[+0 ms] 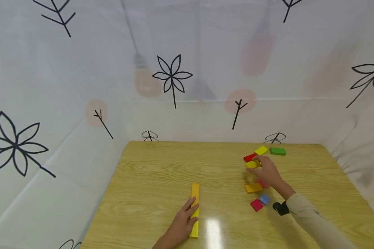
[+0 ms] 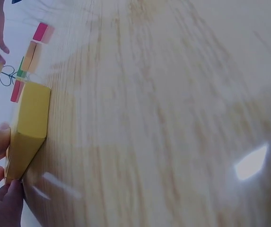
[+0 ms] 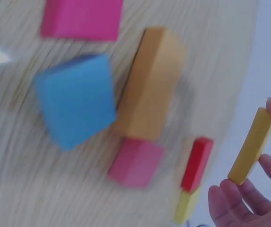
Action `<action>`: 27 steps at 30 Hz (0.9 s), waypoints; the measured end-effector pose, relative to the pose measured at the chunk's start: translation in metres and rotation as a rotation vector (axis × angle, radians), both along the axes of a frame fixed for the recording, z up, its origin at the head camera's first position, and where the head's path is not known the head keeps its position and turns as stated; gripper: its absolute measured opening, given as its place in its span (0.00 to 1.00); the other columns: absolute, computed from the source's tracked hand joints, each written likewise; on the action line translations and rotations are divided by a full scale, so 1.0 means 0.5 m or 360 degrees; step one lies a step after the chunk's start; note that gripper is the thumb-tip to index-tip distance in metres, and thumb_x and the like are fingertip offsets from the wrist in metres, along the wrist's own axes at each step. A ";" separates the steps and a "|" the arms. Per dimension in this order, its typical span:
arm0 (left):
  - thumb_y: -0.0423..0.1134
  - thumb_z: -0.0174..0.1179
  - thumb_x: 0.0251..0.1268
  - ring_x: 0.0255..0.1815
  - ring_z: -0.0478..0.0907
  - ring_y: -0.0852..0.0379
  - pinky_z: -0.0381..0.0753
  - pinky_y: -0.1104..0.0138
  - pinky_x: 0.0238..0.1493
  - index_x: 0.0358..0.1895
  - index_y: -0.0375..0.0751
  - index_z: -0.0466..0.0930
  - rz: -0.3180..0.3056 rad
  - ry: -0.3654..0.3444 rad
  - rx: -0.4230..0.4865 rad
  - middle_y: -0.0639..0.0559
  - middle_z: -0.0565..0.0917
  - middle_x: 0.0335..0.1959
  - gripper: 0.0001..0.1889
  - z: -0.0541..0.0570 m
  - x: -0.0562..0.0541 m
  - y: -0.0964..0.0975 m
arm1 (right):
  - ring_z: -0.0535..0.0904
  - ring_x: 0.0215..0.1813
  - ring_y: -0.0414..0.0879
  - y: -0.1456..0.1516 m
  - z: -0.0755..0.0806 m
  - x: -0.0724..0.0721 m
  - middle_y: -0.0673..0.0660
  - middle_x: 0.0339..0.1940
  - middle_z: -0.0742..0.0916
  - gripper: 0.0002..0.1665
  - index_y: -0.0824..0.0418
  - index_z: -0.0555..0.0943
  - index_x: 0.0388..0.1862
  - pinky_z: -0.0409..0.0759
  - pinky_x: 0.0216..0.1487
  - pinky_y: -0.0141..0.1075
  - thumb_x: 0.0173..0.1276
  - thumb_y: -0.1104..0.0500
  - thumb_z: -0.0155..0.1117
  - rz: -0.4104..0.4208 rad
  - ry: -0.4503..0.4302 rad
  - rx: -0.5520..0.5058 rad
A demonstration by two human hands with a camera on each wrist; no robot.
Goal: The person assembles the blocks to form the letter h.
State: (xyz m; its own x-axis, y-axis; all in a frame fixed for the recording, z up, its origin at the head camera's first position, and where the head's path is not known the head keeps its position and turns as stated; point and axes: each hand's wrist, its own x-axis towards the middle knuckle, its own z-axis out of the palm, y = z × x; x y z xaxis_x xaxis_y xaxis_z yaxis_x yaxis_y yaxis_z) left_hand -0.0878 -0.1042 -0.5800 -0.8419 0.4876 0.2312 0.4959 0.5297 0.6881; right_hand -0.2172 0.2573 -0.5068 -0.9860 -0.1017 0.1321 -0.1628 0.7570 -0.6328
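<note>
My right hand point(image 1: 268, 172) pinches a yellow block point(image 3: 252, 146) lengthwise between thumb and fingertips. In the head view it hangs over the right side of the table, in front of a red block point(image 1: 250, 157). Toward the near middle, my left hand point(image 1: 181, 221) rests its fingers on a straight yellow strip point(image 1: 194, 226) of blocks laid end to end, the far piece point(image 1: 195, 188) more orange. The left wrist view shows the strip's yellow end point(image 2: 35, 109), with fingertips along its side.
Below my right hand lie an orange block point(image 1: 253, 188), a pink block point(image 1: 263, 183), a blue block point(image 1: 265, 199) and a magenta block point(image 1: 257, 205). Farther back are another yellow block point(image 1: 261, 150) and a green block point(image 1: 278, 151). A patterned white cloth point(image 1: 202, 117) hangs behind the wooden table point(image 1: 156, 169).
</note>
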 end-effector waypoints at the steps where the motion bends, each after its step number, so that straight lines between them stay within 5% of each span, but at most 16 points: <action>1: 0.34 0.56 0.68 0.68 0.58 0.34 0.70 0.52 0.60 0.64 0.30 0.69 0.0002 -0.0002 0.0004 0.36 0.61 0.70 0.23 0.000 0.000 -0.001 | 0.74 0.45 0.64 -0.010 0.004 0.000 0.72 0.47 0.78 0.30 0.74 0.74 0.50 0.76 0.44 0.55 0.60 0.53 0.70 0.0024 -0.0001 -0.0018; 16: 0.36 0.54 0.70 0.69 0.57 0.36 0.70 0.53 0.60 0.65 0.32 0.69 0.0001 -0.0001 0.0012 0.38 0.60 0.70 0.23 -0.016 0.001 -0.006 | 0.76 0.48 0.60 -0.116 -0.003 0.011 0.64 0.50 0.80 0.28 0.68 0.76 0.53 0.77 0.48 0.54 0.58 0.55 0.72 0.0252 -0.0024 -0.0149; 27: 0.36 0.54 0.69 0.69 0.57 0.36 0.70 0.53 0.60 0.64 0.31 0.69 0.0006 0.0009 -0.0010 0.38 0.61 0.70 0.22 -0.007 0.002 -0.001 | 0.74 0.48 0.56 -0.162 -0.005 0.017 0.62 0.48 0.79 0.27 0.70 0.76 0.52 0.75 0.51 0.54 0.57 0.58 0.72 0.0392 -0.0038 -0.0223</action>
